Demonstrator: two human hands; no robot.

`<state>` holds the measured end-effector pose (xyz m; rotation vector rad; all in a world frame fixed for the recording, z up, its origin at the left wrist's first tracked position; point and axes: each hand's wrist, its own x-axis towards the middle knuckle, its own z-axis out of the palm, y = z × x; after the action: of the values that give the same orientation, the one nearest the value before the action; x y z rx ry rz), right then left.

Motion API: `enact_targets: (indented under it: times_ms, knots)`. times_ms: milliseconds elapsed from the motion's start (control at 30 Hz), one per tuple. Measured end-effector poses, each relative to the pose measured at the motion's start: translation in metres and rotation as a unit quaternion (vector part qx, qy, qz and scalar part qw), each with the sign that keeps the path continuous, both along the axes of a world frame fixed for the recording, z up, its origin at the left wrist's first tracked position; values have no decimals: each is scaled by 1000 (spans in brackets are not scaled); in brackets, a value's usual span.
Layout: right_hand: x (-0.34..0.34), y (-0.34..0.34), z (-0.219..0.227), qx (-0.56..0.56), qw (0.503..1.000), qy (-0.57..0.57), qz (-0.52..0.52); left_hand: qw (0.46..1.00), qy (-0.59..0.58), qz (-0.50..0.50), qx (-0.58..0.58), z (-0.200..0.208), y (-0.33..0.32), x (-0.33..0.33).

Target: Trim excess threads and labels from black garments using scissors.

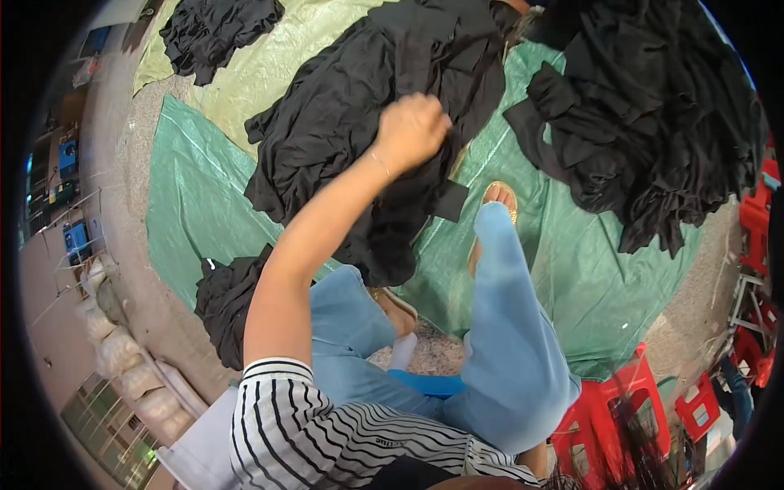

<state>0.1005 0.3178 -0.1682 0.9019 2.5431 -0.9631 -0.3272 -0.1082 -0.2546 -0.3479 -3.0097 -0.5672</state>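
Observation:
My left hand [412, 131] is over a big heap of black cloth [327, 122] in front of me, its fingers curled into a fist. The knuckles face up and are slightly blurred, so whatever the fingers hold, if anything, is hidden. A thin bracelet circles that wrist. Below the hand, the folds of the heap spread toward my feet, with a small flat black piece [450, 201] at its right edge. Only a bit of skin of my right arm [535, 462] shows by the lower edge; the right hand itself is out of sight.
Green sheeting [604, 286] and yellowish sheeting [220, 110] cover the floor. More black cloth lies in a large pile [653, 106] at right, a pile [214, 37] at far left and a bundle [229, 306] by my left elbow. Red plastic stools [608, 412] stand at lower right; wrapped bundles [135, 380] line the left.

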Motion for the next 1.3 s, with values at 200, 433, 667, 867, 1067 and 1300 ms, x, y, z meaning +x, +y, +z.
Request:
enact_targets:
  times_ms: [200, 433, 667, 867, 1067, 1300]
  knots:
    - [-2, 8, -41, -23, 1000, -9, 9, 898, -248, -224, -286, -52, 7, 122]
    - [-19, 8, -78, -26, 999, 7, 17, 977, 105, 161, -89, -5, -13, -28]
    - [24, 20, -47, -47, 994, -84, 51, 984, -9, -170, -51, -9, -1, -2]
    - [54, 49, -11, -72, 979, -164, 102, 878, -279, -339, -192, 13, -42, 114]
    - [68, 70, 13, -93, 961, -213, 151, 959, -259, -19, -111, 34, -117, 201]
    - [80, 80, 22, -94, 950, -235, 181, 940, -224, -138, -217, 3, -107, 220]
